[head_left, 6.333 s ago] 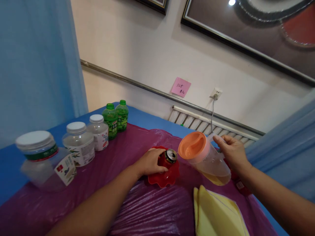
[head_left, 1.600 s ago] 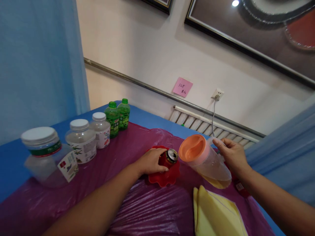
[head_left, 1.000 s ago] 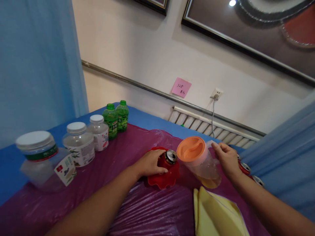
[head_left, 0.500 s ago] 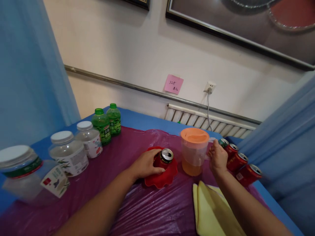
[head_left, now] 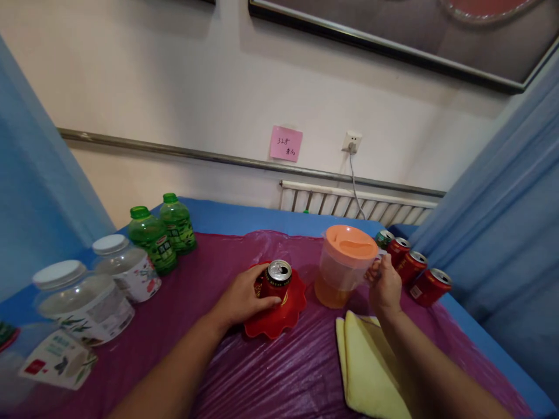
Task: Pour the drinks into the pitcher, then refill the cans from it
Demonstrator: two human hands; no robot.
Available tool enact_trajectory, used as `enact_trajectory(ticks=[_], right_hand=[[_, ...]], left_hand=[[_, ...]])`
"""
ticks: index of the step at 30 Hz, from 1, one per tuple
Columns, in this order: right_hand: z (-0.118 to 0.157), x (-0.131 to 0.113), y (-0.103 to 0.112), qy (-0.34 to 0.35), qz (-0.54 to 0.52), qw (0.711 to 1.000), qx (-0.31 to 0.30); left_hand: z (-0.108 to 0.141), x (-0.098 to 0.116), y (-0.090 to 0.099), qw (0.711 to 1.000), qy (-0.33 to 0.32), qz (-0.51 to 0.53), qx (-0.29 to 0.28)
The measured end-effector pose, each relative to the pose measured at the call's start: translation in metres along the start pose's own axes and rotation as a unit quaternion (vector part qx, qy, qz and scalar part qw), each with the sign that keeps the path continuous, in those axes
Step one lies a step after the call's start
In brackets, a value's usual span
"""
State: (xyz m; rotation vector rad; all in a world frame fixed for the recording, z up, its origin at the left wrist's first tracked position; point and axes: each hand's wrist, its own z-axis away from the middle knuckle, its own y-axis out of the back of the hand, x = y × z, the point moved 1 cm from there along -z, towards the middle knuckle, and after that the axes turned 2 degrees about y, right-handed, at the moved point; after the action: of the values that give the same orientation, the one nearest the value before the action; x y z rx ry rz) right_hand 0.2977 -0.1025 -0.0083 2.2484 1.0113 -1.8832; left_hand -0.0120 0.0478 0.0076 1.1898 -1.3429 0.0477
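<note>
My left hand (head_left: 245, 295) is wrapped round a dark red can (head_left: 276, 285) with an open top. That can stands upright over a red scalloped dish (head_left: 279, 320). To the right, my right hand (head_left: 385, 285) grips the handle of a clear pitcher (head_left: 343, 269). The pitcher has an orange lid (head_left: 351, 241), holds some amber liquid, and tilts slightly to the left. Whether its base touches the table is hard to tell.
Two green bottles (head_left: 152, 241) and several clear jars with white lids (head_left: 82, 299) line the left. Several cans (head_left: 430, 287) stand at the right. A folded yellow cloth (head_left: 371, 366) lies in front of the pitcher on purple sheeting (head_left: 253, 378).
My right hand has closed round the pitcher's handle, and the pitcher now leans left. The view has shifted; my left hand still holds the can.
</note>
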Motion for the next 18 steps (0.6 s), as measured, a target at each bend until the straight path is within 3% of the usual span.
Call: enact_trajectory(ticks=[18], right_hand=[[0.021, -0.005, 0.024, -0.054, -0.036, 0.998, -0.001]], left_hand=[[0.005, 0.003, -0.001, 0.999, 0.024, -0.003, 0.035]])
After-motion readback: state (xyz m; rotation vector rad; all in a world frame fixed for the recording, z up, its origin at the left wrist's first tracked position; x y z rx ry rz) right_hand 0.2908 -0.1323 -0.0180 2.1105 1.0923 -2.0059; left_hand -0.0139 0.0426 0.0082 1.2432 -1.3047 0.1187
